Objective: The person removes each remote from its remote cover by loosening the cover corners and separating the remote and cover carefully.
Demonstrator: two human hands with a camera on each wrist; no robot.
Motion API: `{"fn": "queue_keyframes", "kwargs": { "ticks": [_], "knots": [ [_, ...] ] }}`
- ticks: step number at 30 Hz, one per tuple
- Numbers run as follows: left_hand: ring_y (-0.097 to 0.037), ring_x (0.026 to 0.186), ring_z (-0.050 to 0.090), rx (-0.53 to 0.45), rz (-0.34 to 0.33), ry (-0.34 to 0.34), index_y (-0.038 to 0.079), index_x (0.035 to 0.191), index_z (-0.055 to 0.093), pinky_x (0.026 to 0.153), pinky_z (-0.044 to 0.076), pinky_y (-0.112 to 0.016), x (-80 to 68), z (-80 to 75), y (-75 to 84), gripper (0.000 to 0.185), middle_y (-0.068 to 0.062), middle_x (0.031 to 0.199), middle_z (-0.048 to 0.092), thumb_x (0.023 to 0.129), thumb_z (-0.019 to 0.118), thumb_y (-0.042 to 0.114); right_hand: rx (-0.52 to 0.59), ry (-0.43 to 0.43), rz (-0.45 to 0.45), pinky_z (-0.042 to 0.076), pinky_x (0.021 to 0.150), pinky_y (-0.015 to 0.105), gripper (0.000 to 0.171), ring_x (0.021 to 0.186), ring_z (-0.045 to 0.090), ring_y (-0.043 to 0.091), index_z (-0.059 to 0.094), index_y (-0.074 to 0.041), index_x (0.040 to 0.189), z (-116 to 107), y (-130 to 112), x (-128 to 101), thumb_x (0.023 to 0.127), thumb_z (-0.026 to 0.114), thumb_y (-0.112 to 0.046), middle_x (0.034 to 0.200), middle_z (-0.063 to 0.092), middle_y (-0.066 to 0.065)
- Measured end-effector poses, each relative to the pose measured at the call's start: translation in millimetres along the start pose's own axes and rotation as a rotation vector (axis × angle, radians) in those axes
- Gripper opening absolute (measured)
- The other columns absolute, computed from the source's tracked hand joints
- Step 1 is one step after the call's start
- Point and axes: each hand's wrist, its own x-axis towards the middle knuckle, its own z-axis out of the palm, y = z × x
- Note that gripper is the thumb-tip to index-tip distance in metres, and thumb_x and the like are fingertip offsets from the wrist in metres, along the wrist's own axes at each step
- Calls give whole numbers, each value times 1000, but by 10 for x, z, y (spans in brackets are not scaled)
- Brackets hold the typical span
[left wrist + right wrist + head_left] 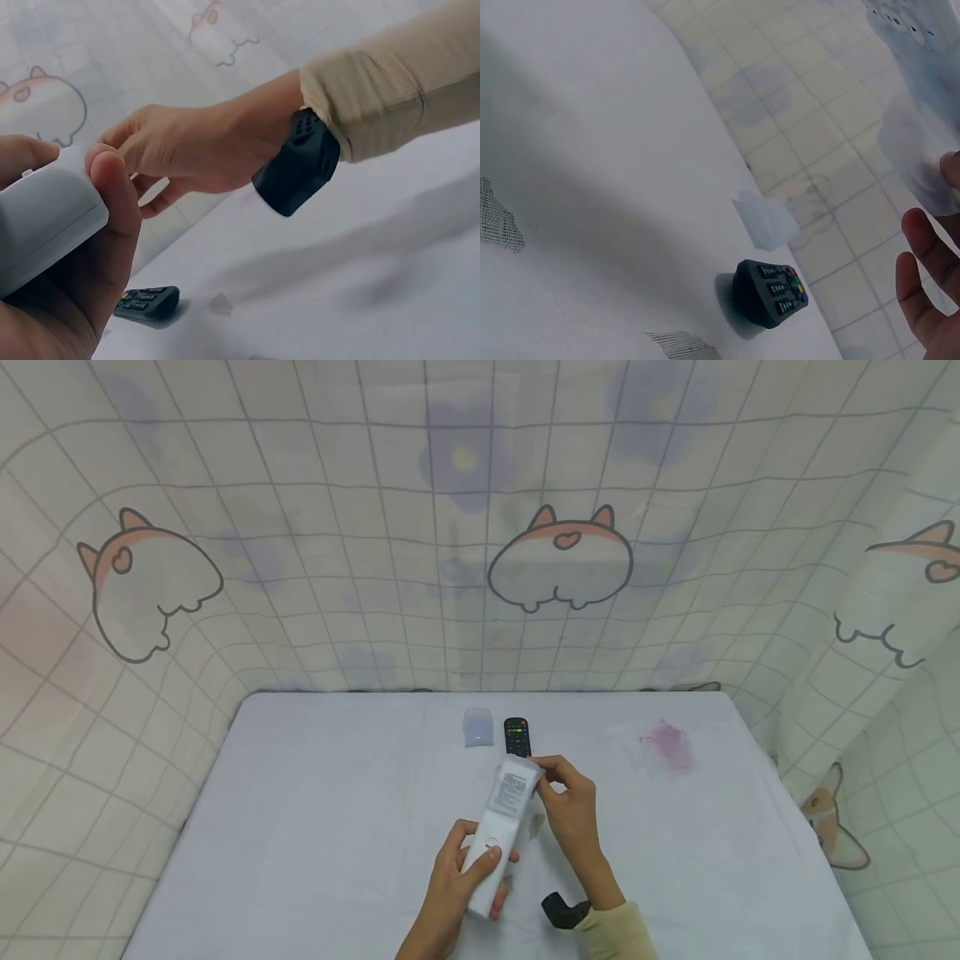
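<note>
My left hand [480,878] grips the lower end of a long white remote [501,822], thumb on its face. The remote points away from me above the table. Over its far end lies a clear plastic sleeve [517,781], and my right hand [545,777] pinches that sleeve at the top edge. In the left wrist view the white remote [45,217] lies in my left hand [112,225], with the right hand [176,150] beyond it. The right wrist view catches the sleeve [922,142] and my right fingertips [926,292] at the frame's edge.
A black remote [517,737] lies on the white table [300,827] just beyond my hands, beside a small clear plastic piece [477,727]. To the right is a pink stain [666,747]. Patterned cloth walls enclose the table on three sides.
</note>
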Motion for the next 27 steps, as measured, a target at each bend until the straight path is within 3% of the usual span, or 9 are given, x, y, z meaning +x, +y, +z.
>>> {"fn": "queue_keyframes", "kwargs": {
  "ticks": [8,14,18,21,27],
  "knots": [
    [-14,56,64,96,-5,-17,11,133,41,54,55,-27,21,-68,7,44,-15,115,76,103,66,34,61,-105,20,57,93,28,16,101,71,9,76,-16,110,-94,4,-1,97,73,-7,110,79,1],
    [-14,57,65,202,4,-24,13,133,43,56,59,-31,16,-157,53,45,-24,119,74,102,68,35,63,-253,-54,56,98,30,27,119,63,-1,70,-16,122,-205,25,15,98,71,-5,126,74,2],
    [-13,56,65,283,32,-7,15,132,45,54,58,-30,17,-206,74,44,-24,117,74,101,70,34,82,-334,-113,56,101,36,41,127,59,0,66,-14,131,-270,34,32,97,59,9,133,70,7],
    [-12,56,65,389,62,16,16,131,48,54,57,-29,20,-226,86,44,-23,112,75,99,72,37,122,-355,-144,55,101,36,51,128,59,5,64,-10,134,-303,33,45,93,51,17,134,68,11],
    [-8,60,65,688,140,57,21,130,53,53,55,-26,13,-249,120,43,-8,100,74,99,70,44,144,-358,-140,50,103,24,32,124,60,6,65,-11,131,-330,-13,60,104,54,1,131,69,10]
  ]
}}
